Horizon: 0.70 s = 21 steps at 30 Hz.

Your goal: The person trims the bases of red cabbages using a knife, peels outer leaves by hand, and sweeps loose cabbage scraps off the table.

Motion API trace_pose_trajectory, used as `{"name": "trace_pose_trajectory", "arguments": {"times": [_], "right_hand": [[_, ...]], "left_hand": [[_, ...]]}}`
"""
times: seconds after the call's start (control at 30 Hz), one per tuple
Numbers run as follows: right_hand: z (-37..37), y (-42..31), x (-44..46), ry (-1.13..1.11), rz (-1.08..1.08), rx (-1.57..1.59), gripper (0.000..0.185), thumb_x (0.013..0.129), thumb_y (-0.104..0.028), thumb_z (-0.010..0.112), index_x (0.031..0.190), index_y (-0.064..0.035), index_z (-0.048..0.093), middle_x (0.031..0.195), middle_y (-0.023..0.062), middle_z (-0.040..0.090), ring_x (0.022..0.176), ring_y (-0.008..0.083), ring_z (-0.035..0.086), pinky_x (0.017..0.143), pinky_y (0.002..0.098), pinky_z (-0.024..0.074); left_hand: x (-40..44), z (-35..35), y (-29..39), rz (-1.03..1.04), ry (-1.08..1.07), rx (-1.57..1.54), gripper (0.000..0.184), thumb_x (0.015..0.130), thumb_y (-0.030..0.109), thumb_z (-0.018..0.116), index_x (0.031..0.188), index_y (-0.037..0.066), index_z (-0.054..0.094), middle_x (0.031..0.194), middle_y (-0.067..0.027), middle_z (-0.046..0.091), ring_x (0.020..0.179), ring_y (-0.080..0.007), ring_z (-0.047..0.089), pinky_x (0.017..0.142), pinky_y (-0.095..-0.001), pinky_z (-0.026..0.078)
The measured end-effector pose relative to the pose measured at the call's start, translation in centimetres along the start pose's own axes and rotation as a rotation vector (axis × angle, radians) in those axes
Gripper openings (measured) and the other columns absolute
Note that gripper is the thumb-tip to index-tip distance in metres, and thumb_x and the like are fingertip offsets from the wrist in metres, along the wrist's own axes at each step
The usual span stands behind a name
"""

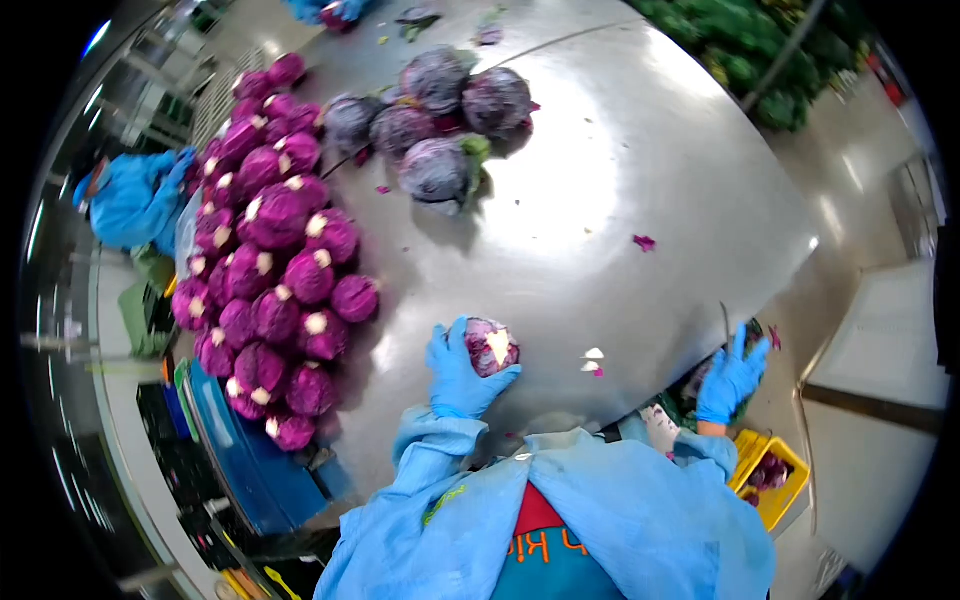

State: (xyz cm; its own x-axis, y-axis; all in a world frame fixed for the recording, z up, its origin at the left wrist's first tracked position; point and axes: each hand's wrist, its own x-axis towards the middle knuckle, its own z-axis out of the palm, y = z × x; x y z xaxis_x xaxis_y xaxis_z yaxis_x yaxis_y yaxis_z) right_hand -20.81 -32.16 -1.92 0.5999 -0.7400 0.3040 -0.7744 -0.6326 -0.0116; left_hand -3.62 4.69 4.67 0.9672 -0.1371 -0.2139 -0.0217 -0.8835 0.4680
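Observation:
My left hand [462, 375], in a blue glove, is curled around the side of a red cabbage [479, 333] resting on the steel table. A pale cut patch shows on this cabbage. Out past the table's right edge is my right hand [733, 382], also gloved in blue. A thin dark blade, seemingly a knife [726, 318], sticks up from its fingers; the handle is hidden. Dark leaves [697, 378] lie under and beside that hand. Between the two hands, small white trimmings [593, 358] lie on the table.
Trimmed red cabbages [280, 215] are heaped at the left. Several untrimmed cabbages [437, 172] sit toward the back of the steel table [640, 290]. A yellow crate [795, 490] stands low right, a blue bin [250, 460] low left. A co-worker [135, 200] stands far left.

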Motion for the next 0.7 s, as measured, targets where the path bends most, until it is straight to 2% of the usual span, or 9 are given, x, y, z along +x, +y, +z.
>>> {"name": "trace_pose_trajectory", "arguments": {"times": [0.03, 0.1, 0.13, 0.17, 0.27, 0.33, 0.43, 0.63, 0.7], "right_hand": [[-2.1, -2.2, 0.7, 0.051, -0.085, 0.08, 0.048, 0.084, -0.001, 0.055, 0.131, -0.0098, 0.055, 0.139, 0.0236, 0.042, 0.124, 0.0388, 0.044, 0.105, 0.0425, 0.0369], [-1.4, -5.4, -1.3, 0.034, -0.119, 0.568, 0.047, 0.083, 0.004, 0.053, 0.129, -0.0073, 0.056, 0.131, 0.0243, 0.048, 0.121, 0.0389, 0.047, 0.105, 0.0445, 0.0364], [-3.9, -8.6, -1.9, -0.018, -0.238, 0.606, 0.046, 0.085, 0.001, 0.054, 0.13, -0.0077, 0.055, 0.124, 0.0235, 0.053, 0.116, 0.0396, 0.049, 0.104, 0.0444, 0.0374], [-5.9, -11.6, -1.7, -0.125, -0.277, 0.956, 0.039, 0.09, -0.007, 0.054, 0.129, -0.0077, 0.057, 0.121, 0.0213, 0.057, 0.106, 0.0356, 0.057, 0.093, 0.0418, 0.0455], [1.6, -18.2, -9.0, -0.914, 0.024, 1.493, 0.042, 0.096, -0.024, 0.056, 0.135, -0.009, 0.051, 0.093, 0.0068, 0.061, 0.079, 0.0132, 0.061, 0.065, 0.0312, 0.0519], [0.5, -20.3, -9.6, -1.221, 0.144, 1.655, 0.04, 0.096, -0.024, 0.055, 0.133, -0.0091, 0.052, 0.095, 0.0067, 0.061, 0.078, 0.0141, 0.06, 0.063, 0.0314, 0.0522], [3.2, -20.8, -8.5, -1.332, 0.332, 1.738, 0.041, 0.098, -0.026, 0.052, 0.135, -0.01, 0.047, 0.109, 0.0061, 0.06, 0.079, 0.0136, 0.061, 0.064, 0.0295, 0.0524], [7.4, -14.6, 0.0, -0.791, 0.615, 1.915, 0.034, 0.095, -0.02, 0.058, 0.126, -0.0093, 0.052, 0.091, 0.0032, 0.058, 0.066, 0.0125, 0.053, 0.056, 0.0271, 0.0466], [7.5, -10.9, 2.8, -0.535, 0.694, 1.89, 0.027, 0.095, -0.017, 0.056, 0.121, -0.0082, 0.054, 0.081, 0.0008, 0.056, 0.062, 0.0116, 0.051, 0.055, 0.0259, 0.0451]], "left_hand": [[0.0, 0.0, 0.5, 0.037, -0.024, 0.045, 0.11, 0.056, 0.049, 0.087, 0.141, 0.006, 0.032, 0.143, -0.0295, 0.029, 0.13, -0.0478, 0.032, 0.107, -0.0534, 0.032], [-0.1, 0.5, 0.7, 0.121, -0.034, 0.093, 0.11, 0.057, 0.048, 0.087, 0.142, 0.006, 0.031, 0.144, -0.0311, 0.028, 0.132, -0.0481, 0.029, 0.108, -0.0532, 0.031], [0.0, 0.8, 0.7, 0.184, -0.045, 0.11, 0.11, 0.057, 0.047, 0.087, 0.143, 0.006, 0.03, 0.144, -0.0319, 0.027, 0.133, -0.0482, 0.028, 0.108, -0.0532, 0.03], [0.1, 1.2, 0.3, 0.203, -0.04, 0.12, 0.111, 0.057, 0.046, 0.087, 0.143, 0.007, 0.029, 0.144, -0.0323, 0.027, 0.133, -0.0483, 0.027, 0.108, -0.0531, 0.03], [-0.4, 1.9, 0.0, 0.172, -0.003, 0.127, 0.112, 0.056, 0.042, 0.088, 0.145, 0.009, 0.028, 0.146, -0.0318, 0.025, 0.134, -0.0474, 0.027, 0.11, -0.0522, 0.028], [-0.7, 2.0, 0.1, 0.118, 0.006, 0.108, 0.112, 0.054, 0.038, 0.089, 0.146, 0.015, 0.028, 0.148, -0.0323, 0.019, 0.134, -0.0505, 0.024, 0.109, -0.0549, 0.028], [-0.7, 1.5, 0.7, 0.023, 0.005, 0.131, 0.113, 0.054, 0.038, 0.089, 0.145, 0.013, 0.028, 0.147, -0.0318, 0.021, 0.132, -0.0494, 0.029, 0.109, -0.0533, 0.029], [1.8, 2.6, -4.4, 0.159, 0.083, -0.133, 0.101, 0.056, 0.032, 0.091, 0.138, 0.003, 0.041, 0.129, -0.0174, 0.049, 0.12, -0.0299, 0.049, 0.104, -0.0386, 0.04], [2.1, 1.8, -4.7, 0.177, 0.023, -0.194, 0.1, 0.057, 0.031, 0.09, 0.139, 0.001, 0.04, 0.129, -0.0165, 0.049, 0.12, -0.0287, 0.049, 0.104, -0.038, 0.039]]}}
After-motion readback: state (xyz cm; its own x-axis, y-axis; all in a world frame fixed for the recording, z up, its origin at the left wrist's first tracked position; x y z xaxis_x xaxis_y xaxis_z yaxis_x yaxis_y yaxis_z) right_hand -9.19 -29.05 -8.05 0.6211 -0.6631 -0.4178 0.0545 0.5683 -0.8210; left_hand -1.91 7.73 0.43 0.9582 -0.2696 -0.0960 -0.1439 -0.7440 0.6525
